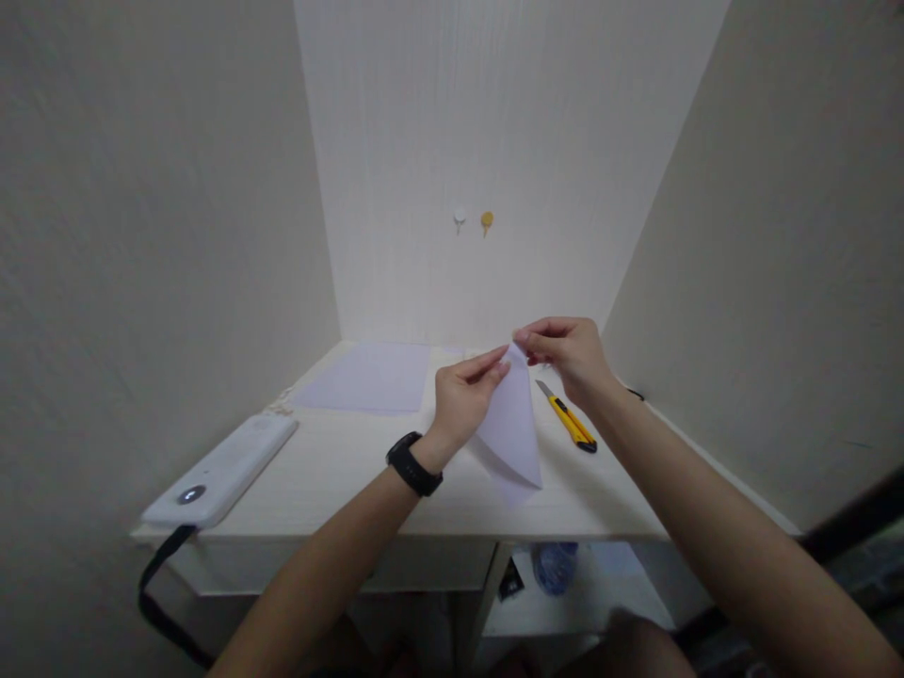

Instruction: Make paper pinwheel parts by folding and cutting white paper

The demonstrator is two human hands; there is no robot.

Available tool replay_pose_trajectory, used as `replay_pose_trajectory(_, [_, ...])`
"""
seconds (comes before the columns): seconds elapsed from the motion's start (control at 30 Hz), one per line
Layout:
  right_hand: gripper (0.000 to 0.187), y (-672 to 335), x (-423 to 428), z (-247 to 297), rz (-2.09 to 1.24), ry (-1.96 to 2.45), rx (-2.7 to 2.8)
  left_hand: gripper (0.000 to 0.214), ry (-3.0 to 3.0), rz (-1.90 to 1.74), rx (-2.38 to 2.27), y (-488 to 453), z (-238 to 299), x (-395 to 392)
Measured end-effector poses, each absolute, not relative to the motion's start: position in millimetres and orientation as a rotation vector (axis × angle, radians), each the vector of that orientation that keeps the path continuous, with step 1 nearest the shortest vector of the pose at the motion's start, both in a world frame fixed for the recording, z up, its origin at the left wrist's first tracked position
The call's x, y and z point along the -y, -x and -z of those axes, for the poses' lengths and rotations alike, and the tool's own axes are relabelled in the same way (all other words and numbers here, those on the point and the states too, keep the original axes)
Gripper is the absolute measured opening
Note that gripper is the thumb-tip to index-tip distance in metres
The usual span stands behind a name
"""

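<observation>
A folded sheet of pale paper stands tilted above the desk, its lower corner hanging towards the front edge. My left hand, with a black watch on the wrist, pinches the paper's upper left side between thumb and fingers. At the top tip, the fingers of my right hand are closed on the same paper. Just below my right hand lies a yellow utility knife with its blade out, pointing away to the upper left.
Flat pale paper lies at the desk's back left. A white device with a black strap sits at the left edge. Walls enclose the desk on three sides. Two hooks hang on the back wall. Below is a shelf with a bluish item.
</observation>
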State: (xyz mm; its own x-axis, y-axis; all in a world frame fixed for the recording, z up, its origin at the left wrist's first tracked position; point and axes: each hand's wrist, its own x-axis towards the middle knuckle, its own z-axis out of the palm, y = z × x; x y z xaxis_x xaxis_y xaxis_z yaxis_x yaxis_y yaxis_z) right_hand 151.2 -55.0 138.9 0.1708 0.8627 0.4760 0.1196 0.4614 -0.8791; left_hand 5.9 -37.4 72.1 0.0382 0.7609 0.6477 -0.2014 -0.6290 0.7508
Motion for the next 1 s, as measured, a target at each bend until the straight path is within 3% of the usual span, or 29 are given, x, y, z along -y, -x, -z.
replay_pose_trajectory(0.33, [0.042,-158.3,53.9,-139.9,-0.826,1.08,1.434,0.026,-1.55,-1.672,-0.587,-7.0,-67.3,33.6])
replay_pose_trajectory(1.0, [0.025,-147.6,50.7,-143.0,-0.573,1.06,1.259,0.023,-1.541,-1.655,-0.597,-8.3,-70.1,37.5])
